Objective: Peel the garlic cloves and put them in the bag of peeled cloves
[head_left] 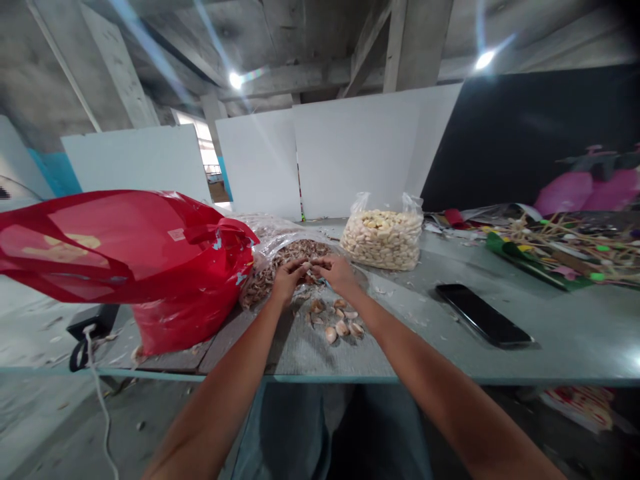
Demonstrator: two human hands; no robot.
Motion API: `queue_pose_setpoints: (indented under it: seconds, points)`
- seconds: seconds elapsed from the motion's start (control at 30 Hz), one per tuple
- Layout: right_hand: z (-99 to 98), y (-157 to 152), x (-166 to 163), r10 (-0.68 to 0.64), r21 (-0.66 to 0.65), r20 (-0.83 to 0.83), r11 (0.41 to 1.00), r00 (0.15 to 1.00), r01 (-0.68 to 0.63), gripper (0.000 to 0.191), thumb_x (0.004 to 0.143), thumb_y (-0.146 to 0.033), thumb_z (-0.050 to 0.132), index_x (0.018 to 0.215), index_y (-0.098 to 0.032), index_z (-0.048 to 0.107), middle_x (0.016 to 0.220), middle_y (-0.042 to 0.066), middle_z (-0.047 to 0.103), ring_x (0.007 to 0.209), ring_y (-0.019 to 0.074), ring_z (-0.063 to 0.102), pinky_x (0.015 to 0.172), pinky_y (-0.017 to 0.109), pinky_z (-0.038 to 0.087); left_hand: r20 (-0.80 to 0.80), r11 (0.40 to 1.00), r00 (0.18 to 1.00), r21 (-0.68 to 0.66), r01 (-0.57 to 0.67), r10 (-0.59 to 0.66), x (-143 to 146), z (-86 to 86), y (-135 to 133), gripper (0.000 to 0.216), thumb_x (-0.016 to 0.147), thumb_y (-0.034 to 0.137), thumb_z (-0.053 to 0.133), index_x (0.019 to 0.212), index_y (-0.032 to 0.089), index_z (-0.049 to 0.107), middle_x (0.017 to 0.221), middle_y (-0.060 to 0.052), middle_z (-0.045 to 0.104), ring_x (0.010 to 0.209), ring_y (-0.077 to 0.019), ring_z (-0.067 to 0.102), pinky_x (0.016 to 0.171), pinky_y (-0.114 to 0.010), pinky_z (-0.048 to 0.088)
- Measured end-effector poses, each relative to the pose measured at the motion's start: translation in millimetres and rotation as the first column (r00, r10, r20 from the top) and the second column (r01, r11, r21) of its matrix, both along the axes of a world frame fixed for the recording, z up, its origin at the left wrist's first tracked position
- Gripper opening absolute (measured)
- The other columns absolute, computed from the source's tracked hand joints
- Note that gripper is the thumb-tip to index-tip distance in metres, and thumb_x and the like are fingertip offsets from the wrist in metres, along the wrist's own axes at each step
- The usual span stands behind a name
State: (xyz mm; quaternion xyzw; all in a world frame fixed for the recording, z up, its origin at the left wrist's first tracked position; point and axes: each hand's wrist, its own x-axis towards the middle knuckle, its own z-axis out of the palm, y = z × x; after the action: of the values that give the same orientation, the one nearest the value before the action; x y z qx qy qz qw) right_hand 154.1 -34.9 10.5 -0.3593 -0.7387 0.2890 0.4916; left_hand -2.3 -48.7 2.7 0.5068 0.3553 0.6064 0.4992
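Note:
My left hand [289, 276] and my right hand [338, 272] meet above the near edge of a heap of papery garlic skins [300, 252]. Pinched between their fingertips is a small pale garlic clove [307, 266], mostly covered by the fingers. A bit of blue shows under the right fingers, too small to make out. Closer to me, several unpeeled garlic cloves [342, 327] and loose skins lie on the table. Behind my right hand stands a clear plastic bag [383, 241] full of peeled cloves, its top open.
To the left stands a big red plastic bag [190, 320], beside a black box [93, 322] with a white cable [103, 393]. A black phone [483, 315] lies on the right of the table [425, 347]. Sticks with coloured bits [565, 250] and pink bottles [590, 190] are farther right.

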Motion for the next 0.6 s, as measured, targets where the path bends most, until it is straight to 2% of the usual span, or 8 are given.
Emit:
queue_pose_setpoints:
  seconds: [0.13, 0.3, 0.43, 0.6]
  points:
    - [7.0, -5.8, 5.1, -0.087, 0.137, 0.167, 0.988, 0.982, 0.065, 0.023, 0.084, -0.022, 0.058, 0.099, -0.018, 0.074, 0.092, 0.007, 0.074, 0.083, 0.0178, 0.067, 0.079, 0.030, 0.051, -0.002, 1.000, 1.000, -0.007, -0.024, 0.024, -1.1, -0.7, 1.5, 0.055, 0.052, 0.040, 0.086, 0.097, 0.013, 0.070, 0.074, -0.001, 0.069, 0.054, -0.0085, 0.059, 0.060, -0.025, 0.052]
    - [14.6, -12.7, 7.1, -0.221, 0.267, 0.361, 0.955, 0.906, 0.126, 0.019, 0.084, -0.021, 0.057, 0.091, -0.018, 0.075, 0.083, 0.006, 0.073, 0.079, 0.0172, 0.064, 0.074, 0.028, 0.047, -0.041, 0.999, 0.998, -0.010, -0.043, 0.043, -0.7, -2.4, 3.3, 0.052, 0.047, 0.040, 0.087, 0.088, 0.012, 0.072, 0.074, -0.002, 0.070, 0.054, -0.0094, 0.060, 0.061, -0.026, 0.053]
    - [17.9, -17.0, 4.2, -0.274, 0.259, 0.467, 0.951, 0.841, 0.166, 0.020, 0.084, -0.020, 0.054, 0.092, -0.016, 0.072, 0.085, 0.008, 0.072, 0.079, 0.0188, 0.063, 0.072, 0.028, 0.044, -0.051, 0.999, 0.998, -0.006, -0.047, 0.047, -0.4, -2.3, 3.1, 0.051, 0.043, 0.040, 0.089, 0.083, 0.012, 0.073, 0.070, -0.002, 0.070, 0.055, -0.0103, 0.060, 0.061, -0.027, 0.053]
    - [19.8, -19.0, 4.0, -0.263, 0.246, 0.474, 0.956, 0.841, 0.161, 0.019, 0.084, -0.019, 0.054, 0.093, -0.015, 0.070, 0.089, 0.009, 0.071, 0.082, 0.0188, 0.062, 0.073, 0.027, 0.043, -0.063, 1.000, 0.998, 0.008, -0.030, 0.031, -1.3, -3.6, 3.5, 0.050, 0.049, 0.040, 0.087, 0.089, 0.012, 0.073, 0.075, -0.003, 0.071, 0.057, -0.0100, 0.060, 0.062, -0.026, 0.052]
